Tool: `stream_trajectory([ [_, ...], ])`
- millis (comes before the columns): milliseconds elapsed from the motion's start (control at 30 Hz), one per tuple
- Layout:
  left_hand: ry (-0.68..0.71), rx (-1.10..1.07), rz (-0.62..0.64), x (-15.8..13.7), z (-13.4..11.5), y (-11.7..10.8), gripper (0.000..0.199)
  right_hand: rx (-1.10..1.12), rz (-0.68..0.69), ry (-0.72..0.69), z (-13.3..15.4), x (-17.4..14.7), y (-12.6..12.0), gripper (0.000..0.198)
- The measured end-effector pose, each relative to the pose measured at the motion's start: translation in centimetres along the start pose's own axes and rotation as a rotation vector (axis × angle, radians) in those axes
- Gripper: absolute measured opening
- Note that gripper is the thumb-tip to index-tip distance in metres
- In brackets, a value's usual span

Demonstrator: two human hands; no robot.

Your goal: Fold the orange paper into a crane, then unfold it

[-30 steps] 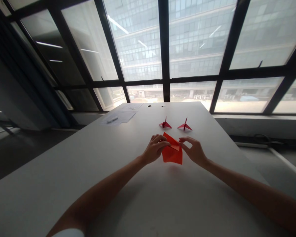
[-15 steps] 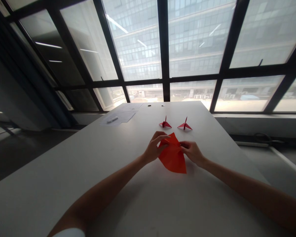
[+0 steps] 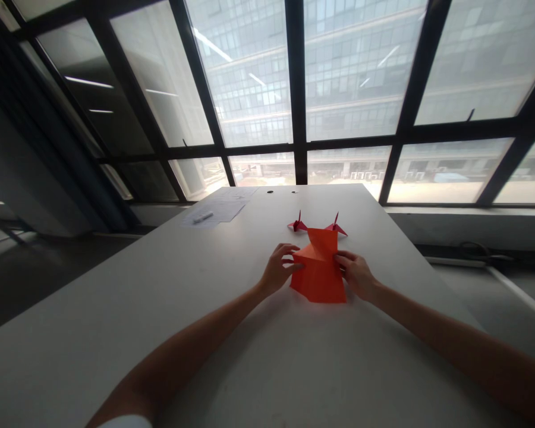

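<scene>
An orange sheet of origami paper (image 3: pixel 320 276), creased and partly opened out, stands tilted between my hands above the white table. My left hand (image 3: pixel 280 267) pinches its left edge between thumb and fingers. On the opposite edge, my right hand (image 3: pixel 355 273) grips the paper, with some fingertips hidden behind it. Just beyond the sheet are two red folded paper cranes: the left crane (image 3: pixel 298 224) shows nearly whole, while the right crane (image 3: pixel 337 227) is partly covered by the paper's upper corner.
White printed sheets (image 3: pixel 229 205) lie at the table's far left, with a white marker (image 3: pixel 203 217) on them. The white table (image 3: pixel 182 285) reaches toward the windows, and a round dark hole (image 3: pixel 270 191) sits near its far edge.
The orange paper has turned and spread wider, its upper corner now rising in front of the right crane. My right hand has shifted slightly right along with its edge.
</scene>
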State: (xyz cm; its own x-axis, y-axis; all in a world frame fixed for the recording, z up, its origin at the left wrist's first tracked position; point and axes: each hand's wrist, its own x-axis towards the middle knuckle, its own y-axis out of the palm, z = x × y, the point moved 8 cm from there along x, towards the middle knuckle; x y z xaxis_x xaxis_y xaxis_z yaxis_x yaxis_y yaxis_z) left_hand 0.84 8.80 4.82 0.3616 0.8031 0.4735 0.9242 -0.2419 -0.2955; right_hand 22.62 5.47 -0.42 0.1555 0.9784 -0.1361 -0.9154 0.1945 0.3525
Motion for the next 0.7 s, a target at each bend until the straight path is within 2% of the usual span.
stream_trajectory([
  [67, 0.077, 0.016, 0.026, -0.1, -1.0, 0.3, 0.020, 0.052, 0.009, 0.041, -0.3, 0.1, -0.1, 0.015],
  [167, 0.153, 0.025, -0.002, -0.3, -2.0, 0.3, 0.012, 0.121, 0.093, 0.077, -0.5, 0.3, 0.3, 0.019],
  [333, 0.144, -0.064, 0.008, -0.4, -1.8, 0.7, 0.015, 0.144, 0.191, 0.160, -0.7, 0.2, 0.8, 0.028],
  [567, 0.093, -0.129, 0.019, -0.4, -1.2, 0.8, 0.020, 0.103, 0.218, 0.167, -0.4, -0.5, 1.3, 0.033],
  [700, 0.076, -0.152, 0.102, -0.5, -1.0, 1.6, 0.030, 0.097, 0.179, 0.157, -0.4, -0.6, 1.0, 0.040],
])
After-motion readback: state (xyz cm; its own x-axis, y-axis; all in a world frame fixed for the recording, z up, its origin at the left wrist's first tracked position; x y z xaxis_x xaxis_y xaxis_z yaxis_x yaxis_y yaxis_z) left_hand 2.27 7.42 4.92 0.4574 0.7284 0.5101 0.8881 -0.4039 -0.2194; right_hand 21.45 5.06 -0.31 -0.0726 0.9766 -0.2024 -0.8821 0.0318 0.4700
